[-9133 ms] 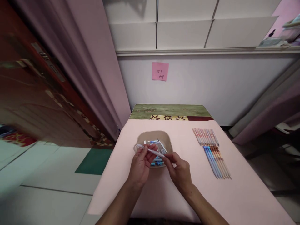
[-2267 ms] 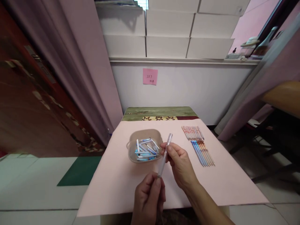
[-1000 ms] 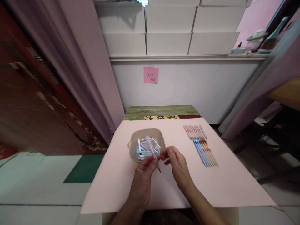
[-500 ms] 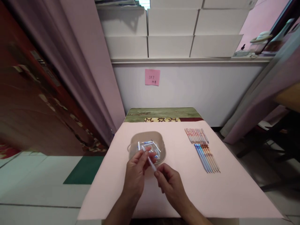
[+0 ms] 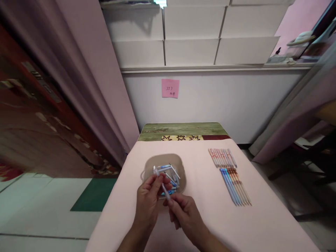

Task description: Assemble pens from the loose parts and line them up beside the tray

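Between my two hands is a pale, translucent pen (image 5: 165,191), slanting down to the right over the near edge of a beige basin (image 5: 180,159). My left hand (image 5: 151,194) pinches its upper part, and the fingers of my right hand (image 5: 183,210) close around its lower end. Inside the basin lie several loose pen parts (image 5: 173,171), white, blue and clear; my left fingers hide some of them. To the right, a row of blue pens (image 5: 231,187) and beige pens with brown tops (image 5: 240,185) lies side by side, below a row of clear pens with reddish marks (image 5: 222,158).
A pale pink cloth (image 5: 199,175) covers the table, with a green patterned strip (image 5: 183,128) showing at its far edge. The wall behind carries a pink note (image 5: 170,88). A purple curtain (image 5: 86,70) and a reddish-brown door (image 5: 31,115) stand at the left.
The view has tilted and shifted slightly, so the table sits lower in the picture. Both hands keep hold of the pen; my right hand is a little nearer my left.
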